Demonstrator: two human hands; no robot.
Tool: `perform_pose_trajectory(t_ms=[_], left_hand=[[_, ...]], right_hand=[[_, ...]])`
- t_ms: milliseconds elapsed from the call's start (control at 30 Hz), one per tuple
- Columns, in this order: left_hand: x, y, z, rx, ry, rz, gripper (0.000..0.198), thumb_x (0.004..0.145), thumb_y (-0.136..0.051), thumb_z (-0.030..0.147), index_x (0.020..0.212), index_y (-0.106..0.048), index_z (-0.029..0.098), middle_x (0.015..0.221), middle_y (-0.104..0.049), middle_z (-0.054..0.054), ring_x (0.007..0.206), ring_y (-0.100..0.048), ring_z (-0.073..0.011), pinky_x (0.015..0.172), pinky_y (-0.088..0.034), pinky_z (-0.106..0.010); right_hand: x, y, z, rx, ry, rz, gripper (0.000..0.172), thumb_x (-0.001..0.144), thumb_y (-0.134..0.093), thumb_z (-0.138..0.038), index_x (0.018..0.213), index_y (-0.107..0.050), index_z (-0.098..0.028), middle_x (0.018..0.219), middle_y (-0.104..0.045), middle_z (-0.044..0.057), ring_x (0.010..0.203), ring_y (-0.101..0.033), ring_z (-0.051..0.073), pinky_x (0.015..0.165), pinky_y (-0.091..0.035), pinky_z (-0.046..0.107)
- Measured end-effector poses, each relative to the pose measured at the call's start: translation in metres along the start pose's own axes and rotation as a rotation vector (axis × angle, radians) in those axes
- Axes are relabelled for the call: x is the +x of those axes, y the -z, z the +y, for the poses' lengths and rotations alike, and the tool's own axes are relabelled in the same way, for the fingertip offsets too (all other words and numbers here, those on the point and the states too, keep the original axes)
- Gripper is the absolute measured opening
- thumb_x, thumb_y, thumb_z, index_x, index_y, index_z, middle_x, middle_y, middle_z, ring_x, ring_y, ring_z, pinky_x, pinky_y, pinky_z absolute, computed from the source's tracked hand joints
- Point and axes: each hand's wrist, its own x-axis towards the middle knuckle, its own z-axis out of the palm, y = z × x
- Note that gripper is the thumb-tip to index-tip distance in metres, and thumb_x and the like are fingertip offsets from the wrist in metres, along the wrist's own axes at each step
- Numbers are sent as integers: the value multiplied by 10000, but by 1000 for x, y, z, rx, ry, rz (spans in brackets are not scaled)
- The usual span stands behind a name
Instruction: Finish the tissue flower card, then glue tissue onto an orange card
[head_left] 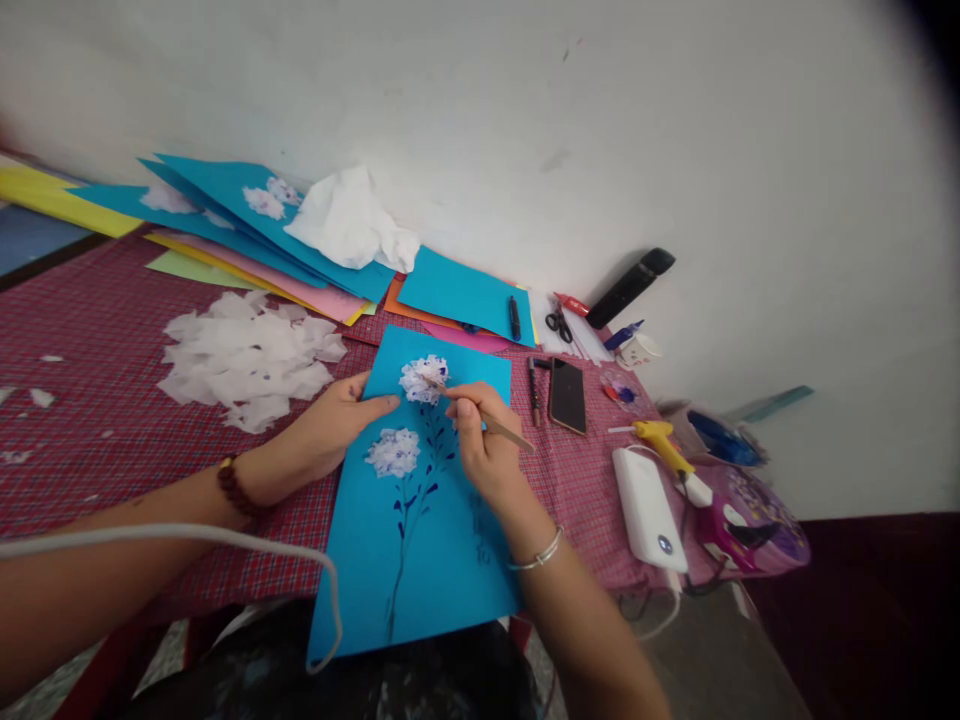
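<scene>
A blue sheet of card (450, 580) lies at the table's front edge, its near end reaching over my lap. It bears painted dark-blue stems and leaves and two crumpled white paper flowers, an upper one (424, 379) and a lower one (394, 453), both flecked with blue. My left hand (341, 420) grips the card's left edge, thumb on top, other fingers partly hidden. Pinched in my right hand (487, 440) is a thin paintbrush (511, 434), its tip at the upper flower. Whether the tip presses on the paper I cannot tell.
Left of the card lies a heap of white tissue pieces (247, 355). Behind are blue cards (465, 290) and crumpled tissue (352, 220). To the right are a phone (568, 395), a marker (534, 390), scissors (559, 322), a yellow glue gun (664, 445) and a white power bank (649, 508).
</scene>
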Motion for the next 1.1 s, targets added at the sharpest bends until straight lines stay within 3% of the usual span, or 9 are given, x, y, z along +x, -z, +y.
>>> perform_pose_trajectory(t_ms=[433, 600, 767, 900, 1100], left_hand=[[4, 1, 6, -74, 112, 109, 266, 691, -838, 224, 923, -719, 175, 872, -781, -61, 747, -737, -226, 685, -601, -347], [5, 0, 7, -122, 150, 81, 275, 665, -850, 218, 901, -722, 159, 833, -779, -68, 697, -731, -225, 679, -614, -369], [5, 0, 6, -113, 144, 84, 269, 687, -840, 222, 938, -748, 186, 843, -787, -59, 728, -740, -245, 707, -623, -394], [5, 2, 5, -132, 137, 28, 228, 720, -824, 218, 936, -761, 181, 857, -796, -64, 749, -747, -249, 748, -623, -393], [4, -1, 7, -143, 168, 49, 284, 703, -813, 192, 980, -757, 163, 819, -797, -48, 729, -747, -242, 750, -623, -391]], right_hand=[[-1, 4, 3, 222, -118, 211, 229, 1021, -468, -347, 972, -663, -237, 708, -632, -8, 617, -615, 143, 561, -503, 289], [0, 1, 5, 244, -127, 250, 167, 1028, -458, -346, 1050, -594, -250, 727, -635, -22, 573, -602, 122, 522, -506, 251], [0, 0, 6, 296, -136, 215, 145, 1018, -486, -336, 1048, -590, -238, 820, -695, -1, 576, -598, 107, 552, -524, 252], [-2, 1, 6, 235, -159, 146, 199, 1006, -502, -338, 937, -649, -224, 708, -672, -17, 549, -613, 119, 514, -504, 246], [-3, 0, 5, 229, -137, 146, 206, 995, -518, -316, 911, -677, -215, 699, -673, -14, 546, -619, 117, 514, -501, 243]])
